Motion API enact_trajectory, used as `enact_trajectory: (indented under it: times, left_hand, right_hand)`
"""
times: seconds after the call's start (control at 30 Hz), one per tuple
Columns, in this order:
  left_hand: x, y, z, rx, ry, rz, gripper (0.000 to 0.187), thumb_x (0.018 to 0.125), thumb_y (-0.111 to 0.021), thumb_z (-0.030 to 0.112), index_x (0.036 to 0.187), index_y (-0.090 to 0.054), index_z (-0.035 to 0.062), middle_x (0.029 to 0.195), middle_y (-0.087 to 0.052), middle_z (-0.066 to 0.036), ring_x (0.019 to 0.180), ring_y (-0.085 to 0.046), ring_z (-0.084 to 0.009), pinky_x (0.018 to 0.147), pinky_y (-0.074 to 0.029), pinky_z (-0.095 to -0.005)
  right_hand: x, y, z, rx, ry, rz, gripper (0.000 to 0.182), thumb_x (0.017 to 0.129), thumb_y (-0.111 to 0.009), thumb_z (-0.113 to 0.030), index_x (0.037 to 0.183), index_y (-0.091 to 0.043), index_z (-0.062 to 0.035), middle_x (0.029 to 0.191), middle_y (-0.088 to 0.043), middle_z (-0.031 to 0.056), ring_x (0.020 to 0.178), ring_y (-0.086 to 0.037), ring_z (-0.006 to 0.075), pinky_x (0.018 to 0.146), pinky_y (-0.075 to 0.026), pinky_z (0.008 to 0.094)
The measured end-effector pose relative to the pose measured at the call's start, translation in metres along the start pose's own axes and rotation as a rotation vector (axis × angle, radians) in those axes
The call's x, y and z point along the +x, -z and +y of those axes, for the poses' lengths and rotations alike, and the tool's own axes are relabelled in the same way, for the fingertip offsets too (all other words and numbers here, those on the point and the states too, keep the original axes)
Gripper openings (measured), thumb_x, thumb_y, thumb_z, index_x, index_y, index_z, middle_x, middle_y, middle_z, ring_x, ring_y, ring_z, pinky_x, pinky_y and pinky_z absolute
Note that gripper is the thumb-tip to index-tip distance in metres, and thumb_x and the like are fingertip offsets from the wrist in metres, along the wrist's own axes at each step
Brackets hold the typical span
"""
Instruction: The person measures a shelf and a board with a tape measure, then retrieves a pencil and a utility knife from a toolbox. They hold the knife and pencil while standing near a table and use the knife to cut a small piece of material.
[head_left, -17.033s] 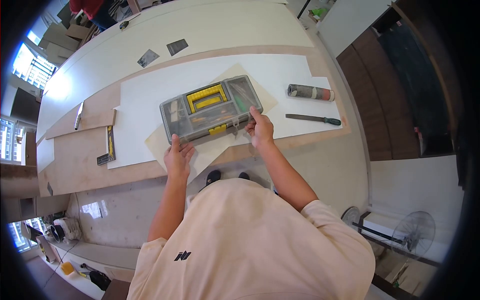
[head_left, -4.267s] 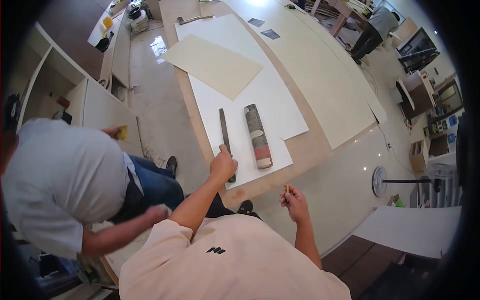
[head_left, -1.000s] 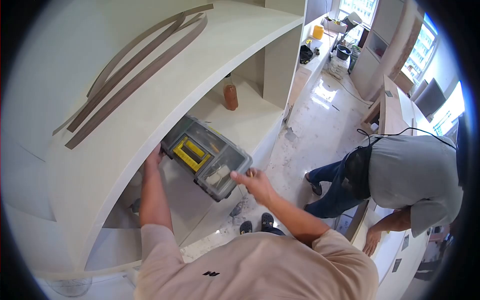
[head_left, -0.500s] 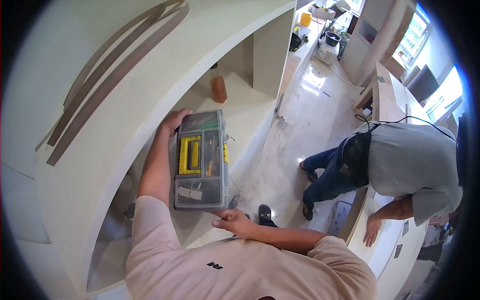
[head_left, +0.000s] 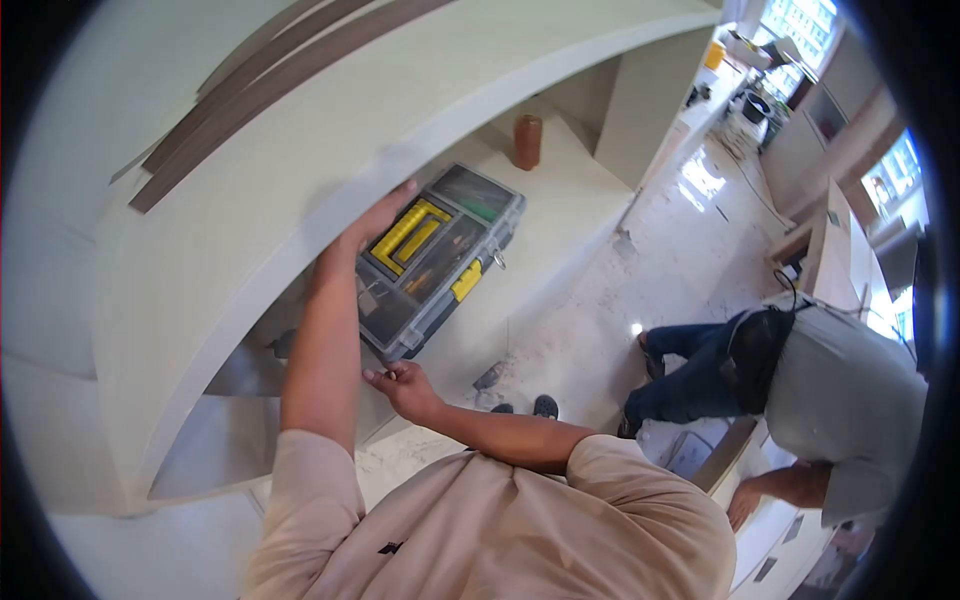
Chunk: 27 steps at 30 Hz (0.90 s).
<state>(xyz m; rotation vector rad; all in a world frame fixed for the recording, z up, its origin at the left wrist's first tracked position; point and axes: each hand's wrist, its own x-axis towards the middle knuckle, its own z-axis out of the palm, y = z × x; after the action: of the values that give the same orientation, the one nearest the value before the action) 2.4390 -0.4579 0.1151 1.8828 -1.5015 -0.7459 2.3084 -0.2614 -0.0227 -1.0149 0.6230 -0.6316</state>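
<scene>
A grey toolbox with a clear lid and yellow handle lies at a slant in the opening of the pale cabinet. My left hand grips its left side near the upper corner, the fingers partly hidden. At its lower corner is my right hand, thumb and fingers curled in against the box; what lies under the corner is hidden. Small items show through the lid. Behind the box, on the cabinet board, stands a bottle of orange-brown content.
Brown strips lie on the cabinet's curved outer panel. To the right a co-worker in a grey shirt bends over a long bench. A bucket stands farther back beyond the shiny floor.
The toolbox has turned clockwise and sits deeper in the cabinet opening, nearer the bottle. Both my hands have moved with it. The whole view has shifted, and the co-worker appears lower and farther right.
</scene>
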Motion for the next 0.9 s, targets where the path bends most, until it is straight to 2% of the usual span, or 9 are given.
enact_trajectory:
  times: [0.27,0.37,0.43,0.47,0.53,0.6,0.63,0.77,0.9]
  left_hand:
    - [-0.133,0.003,-0.024,-0.055,0.096,0.520,0.036,0.093,-0.058,0.024,0.117,-0.057,-0.0023,0.121,-0.060,-0.016,0.113,-0.057,-0.0228,0.094,-0.044,-0.0315]
    - [-0.175,-0.014,-0.041,-0.263,0.098,0.654,0.047,0.093,-0.056,0.037,0.121,-0.054,-0.0014,0.121,-0.058,-0.015,0.108,-0.057,-0.0241,0.089,-0.046,-0.0341]
    - [-0.200,-0.039,-0.047,-0.340,0.178,0.810,0.047,0.093,-0.058,0.036,0.121,-0.052,-0.0013,0.114,-0.058,-0.013,0.100,-0.059,-0.0222,0.084,-0.048,-0.0330]
    - [-0.209,-0.046,-0.047,-0.502,0.296,0.760,0.047,0.093,-0.059,0.036,0.121,-0.052,-0.0002,0.111,-0.058,-0.011,0.096,-0.059,-0.0219,0.083,-0.049,-0.0340]
    - [-0.223,-0.058,-0.047,-0.819,0.533,0.615,0.046,0.092,-0.060,0.037,0.120,-0.052,0.0021,0.105,-0.056,-0.008,0.088,-0.060,-0.0212,0.080,-0.051,-0.0360]
    - [-0.226,-0.068,-0.039,-0.971,0.592,0.573,0.043,0.091,-0.061,0.036,0.118,-0.053,0.0034,0.102,-0.056,-0.007,0.081,-0.060,-0.0184,0.073,-0.053,-0.0347]
    - [-0.224,-0.072,-0.035,-1.044,0.616,0.552,0.042,0.091,-0.062,0.036,0.116,-0.054,0.0040,0.101,-0.056,-0.007,0.078,-0.060,-0.0171,0.070,-0.054,-0.0341]
    - [-0.216,-0.076,-0.052,-0.952,0.529,0.528,0.042,0.090,-0.062,0.036,0.114,-0.054,0.0023,0.098,-0.056,-0.007,0.068,-0.059,-0.0149,0.061,-0.056,-0.0301]
    - [-0.215,-0.074,-0.051,-0.942,0.476,0.512,0.040,0.091,-0.062,0.033,0.113,-0.055,0.0010,0.096,-0.057,-0.008,0.064,-0.059,-0.0148,0.060,-0.056,-0.0277]
  right_hand:
    - [0.007,-0.037,-0.037,0.243,0.239,-0.179,0.025,0.089,-0.061,-0.008,0.113,-0.063,0.0016,0.112,-0.065,0.0081,0.098,-0.059,0.0139,0.088,-0.046,0.0275]
    - [-0.021,0.014,-0.063,-0.423,0.088,-0.429,0.024,0.089,-0.058,-0.002,0.112,-0.063,0.0020,0.110,-0.066,0.0101,0.097,-0.062,0.0189,0.088,-0.048,0.0306]
    - [-0.041,0.068,-0.049,-0.237,-0.013,-0.414,0.020,0.092,-0.057,-0.007,0.108,-0.064,0.0020,0.103,-0.067,0.0103,0.096,-0.064,0.0211,0.087,-0.049,0.0339]
    - [-0.039,0.104,-0.048,-0.287,0.112,-0.338,0.024,0.096,-0.053,-0.017,0.103,-0.065,0.0028,0.096,-0.068,0.0103,0.092,-0.065,0.0186,0.084,-0.051,0.0349]
    - [-0.020,0.163,-0.088,-0.408,0.327,0.170,0.036,0.099,-0.047,-0.028,0.096,-0.065,0.0032,0.080,-0.067,0.0102,0.074,-0.063,0.0176,0.077,-0.050,0.0304]
    - [0.012,0.211,-0.143,-0.304,0.163,0.526,0.039,0.093,-0.056,-0.036,0.098,-0.063,0.0019,0.075,-0.060,0.0060,0.052,-0.043,0.0092,0.051,-0.038,0.0258]
    - [0.028,0.221,-0.162,-0.181,0.181,0.565,0.046,0.090,-0.059,-0.044,0.100,-0.063,0.0007,0.074,-0.056,0.0031,0.049,-0.036,0.0071,0.044,-0.031,0.0247]
    - [0.076,0.239,-0.189,-0.082,-0.128,0.350,0.052,0.084,-0.062,-0.051,0.101,-0.066,-0.0021,0.074,-0.055,0.0008,0.051,-0.038,0.0082,0.045,-0.031,0.0260]
    - [0.077,0.216,-0.186,-0.288,0.011,0.509,0.045,0.082,-0.066,-0.047,0.095,-0.069,-0.0040,0.065,-0.050,-0.0013,0.050,-0.036,0.0082,0.044,-0.029,0.0276]
